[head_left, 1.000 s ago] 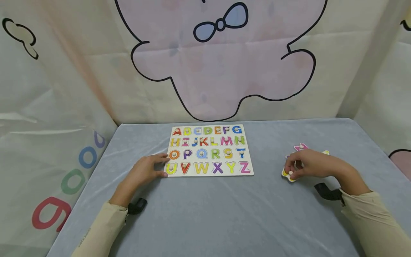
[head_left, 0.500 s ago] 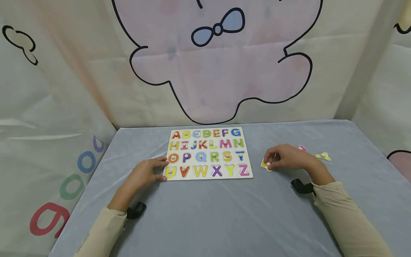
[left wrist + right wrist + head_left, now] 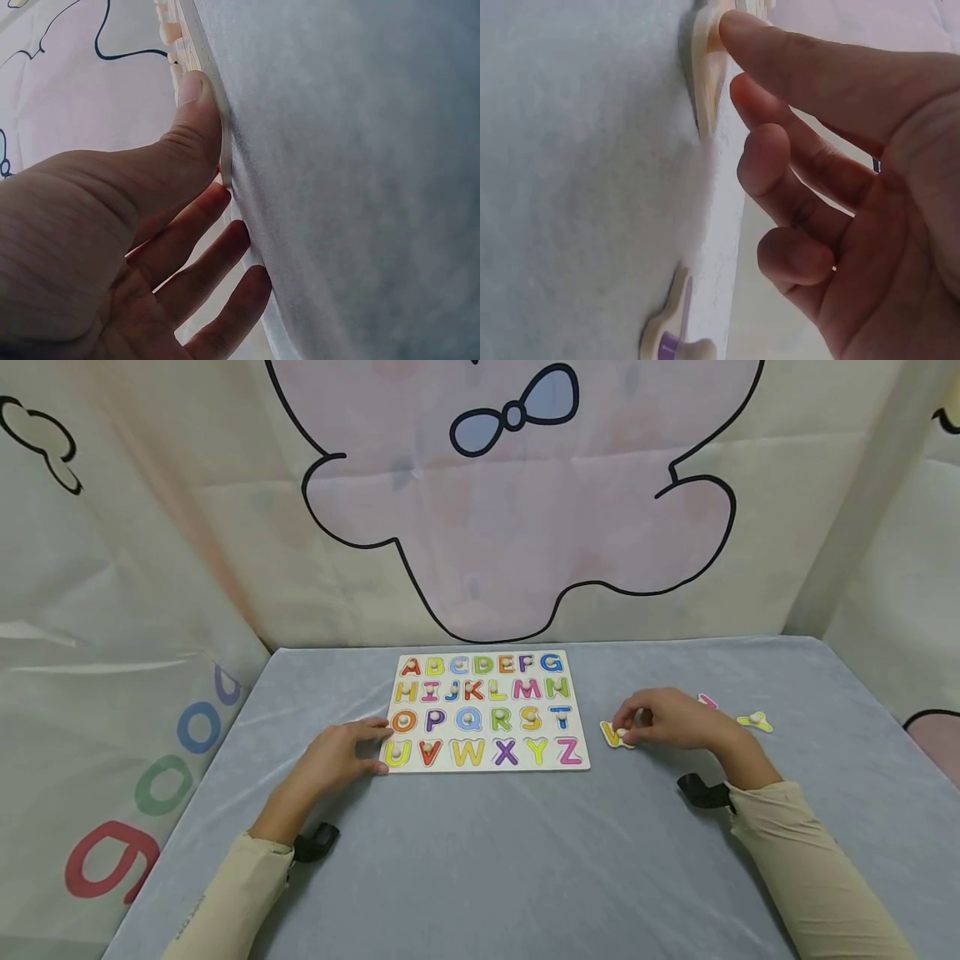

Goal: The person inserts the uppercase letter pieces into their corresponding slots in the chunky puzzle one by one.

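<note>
A white alphabet puzzle board (image 3: pixel 483 707) with rows of coloured letters, many with small knobs, lies on the cloth. My left hand (image 3: pixel 335 761) rests at its left edge, thumb near the front corner; the left wrist view has the thumb (image 3: pixel 196 124) against the board's edge. Right of the board, my right hand (image 3: pixel 677 720) pinches the knob of a yellow letter piece (image 3: pixel 611 734), apparently a W. In the right wrist view the wooden piece (image 3: pixel 706 82) is low at the cloth, with the thumb at its knob; whether it touches the cloth I cannot tell.
A pink letter piece (image 3: pixel 707 701) and a yellow Y piece (image 3: pixel 755 721) lie beyond the right hand. A piece with purple on it (image 3: pixel 667 347) shows in the right wrist view. A printed curtain (image 3: pixel 480 527) stands behind the table.
My right hand has moved left toward the board with the yellow letter piece, uncovering the yellow Y piece. My left hand has stayed at the board's left edge.
</note>
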`<state>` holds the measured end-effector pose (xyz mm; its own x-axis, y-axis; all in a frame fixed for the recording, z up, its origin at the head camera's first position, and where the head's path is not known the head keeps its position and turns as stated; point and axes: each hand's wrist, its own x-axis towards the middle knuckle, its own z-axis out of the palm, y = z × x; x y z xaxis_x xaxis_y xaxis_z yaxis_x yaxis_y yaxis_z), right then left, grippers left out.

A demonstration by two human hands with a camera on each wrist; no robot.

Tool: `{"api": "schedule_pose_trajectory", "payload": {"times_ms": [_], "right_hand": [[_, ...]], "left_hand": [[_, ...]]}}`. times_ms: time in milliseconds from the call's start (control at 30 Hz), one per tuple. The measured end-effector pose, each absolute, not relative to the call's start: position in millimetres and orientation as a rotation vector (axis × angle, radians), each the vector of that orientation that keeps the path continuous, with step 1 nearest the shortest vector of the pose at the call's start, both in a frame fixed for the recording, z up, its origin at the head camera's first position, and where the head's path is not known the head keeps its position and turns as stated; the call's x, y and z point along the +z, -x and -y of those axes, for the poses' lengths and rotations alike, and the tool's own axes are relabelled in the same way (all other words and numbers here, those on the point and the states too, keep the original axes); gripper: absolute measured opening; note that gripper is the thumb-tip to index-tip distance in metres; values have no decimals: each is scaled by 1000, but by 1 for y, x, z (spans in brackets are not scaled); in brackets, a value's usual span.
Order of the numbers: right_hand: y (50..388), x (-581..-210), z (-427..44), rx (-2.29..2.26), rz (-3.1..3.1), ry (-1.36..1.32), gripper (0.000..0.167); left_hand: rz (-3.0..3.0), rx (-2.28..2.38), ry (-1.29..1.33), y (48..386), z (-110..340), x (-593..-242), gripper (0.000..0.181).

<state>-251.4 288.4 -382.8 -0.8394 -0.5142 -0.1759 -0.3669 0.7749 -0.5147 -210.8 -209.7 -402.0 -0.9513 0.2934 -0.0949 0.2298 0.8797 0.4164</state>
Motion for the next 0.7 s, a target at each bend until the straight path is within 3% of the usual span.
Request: {"api": "schedule_pose_trajectory", "payload": {"times_ms": [700], "right_hand": [[250,-381,-285,-675,-2668,634,13]], "left_hand": [[-2890,592,-398,213,209,-401,64]]}}
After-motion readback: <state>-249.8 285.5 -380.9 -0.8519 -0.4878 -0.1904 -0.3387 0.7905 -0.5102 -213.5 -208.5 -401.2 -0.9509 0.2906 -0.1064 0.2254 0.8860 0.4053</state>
